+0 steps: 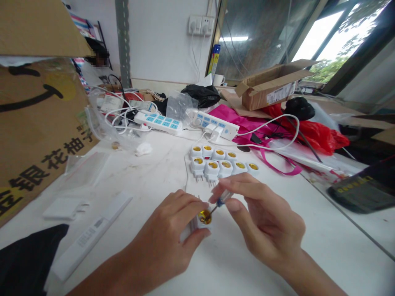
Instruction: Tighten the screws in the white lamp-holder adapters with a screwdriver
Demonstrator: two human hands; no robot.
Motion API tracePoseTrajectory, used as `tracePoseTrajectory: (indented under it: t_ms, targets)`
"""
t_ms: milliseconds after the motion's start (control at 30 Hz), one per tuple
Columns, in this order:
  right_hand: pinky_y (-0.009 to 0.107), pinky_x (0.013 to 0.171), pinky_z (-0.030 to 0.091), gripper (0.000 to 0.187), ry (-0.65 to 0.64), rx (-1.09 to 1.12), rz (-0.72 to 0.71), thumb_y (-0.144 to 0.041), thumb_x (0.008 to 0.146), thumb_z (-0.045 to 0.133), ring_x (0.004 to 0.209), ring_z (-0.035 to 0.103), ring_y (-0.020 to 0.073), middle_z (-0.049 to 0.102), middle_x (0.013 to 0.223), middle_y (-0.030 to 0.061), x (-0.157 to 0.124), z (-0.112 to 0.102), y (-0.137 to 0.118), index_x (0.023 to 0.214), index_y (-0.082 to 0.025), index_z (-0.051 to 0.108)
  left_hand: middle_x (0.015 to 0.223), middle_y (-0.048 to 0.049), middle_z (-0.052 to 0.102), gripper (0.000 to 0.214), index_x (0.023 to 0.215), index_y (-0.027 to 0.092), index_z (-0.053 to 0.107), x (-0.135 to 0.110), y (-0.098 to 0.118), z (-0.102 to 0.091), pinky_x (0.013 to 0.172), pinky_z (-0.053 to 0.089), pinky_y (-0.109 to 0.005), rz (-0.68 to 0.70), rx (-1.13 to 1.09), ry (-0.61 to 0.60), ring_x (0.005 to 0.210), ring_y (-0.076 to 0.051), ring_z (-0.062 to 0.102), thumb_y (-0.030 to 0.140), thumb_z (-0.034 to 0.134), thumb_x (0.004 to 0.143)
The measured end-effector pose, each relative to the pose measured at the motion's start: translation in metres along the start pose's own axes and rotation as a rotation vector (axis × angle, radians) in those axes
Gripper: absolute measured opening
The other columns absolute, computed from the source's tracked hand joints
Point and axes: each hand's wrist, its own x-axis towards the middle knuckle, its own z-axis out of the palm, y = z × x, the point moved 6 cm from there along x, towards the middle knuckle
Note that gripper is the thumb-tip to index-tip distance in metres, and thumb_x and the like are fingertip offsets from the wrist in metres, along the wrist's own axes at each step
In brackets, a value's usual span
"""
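Note:
My left hand is closed round a small white lamp-socket adapter with a brass-lined opening, held just above the white table. My right hand pinches a small screwdriver with a blue and clear handle; its tip sits inside the brass opening. Just beyond my hands, several identical white adapters stand in two rows with their brass openings up.
A large printed cardboard box fills the left. White flat packages lie at the near left. Two power strips, cables, plastic bags, a pink bag, an open carton and a dark device crowd the back and right.

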Motion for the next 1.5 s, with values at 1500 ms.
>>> tracePoseTrajectory:
  t_ms: [1500]
  targets:
    - [0.039,0.081,0.06,0.04,0.043,-0.017,0.042,-0.001,0.095,0.078,0.089,0.075,0.0225,0.08,0.101,0.0045,0.001,-0.003,0.004,0.125,-0.028,0.077,0.118,-0.0088,0.082,0.034,0.125,0.02,0.072,0.002,0.002,0.0,0.099,0.06,-0.049,0.004,-0.003,-0.038,0.11,-0.029,0.072,0.009,0.08,0.094]
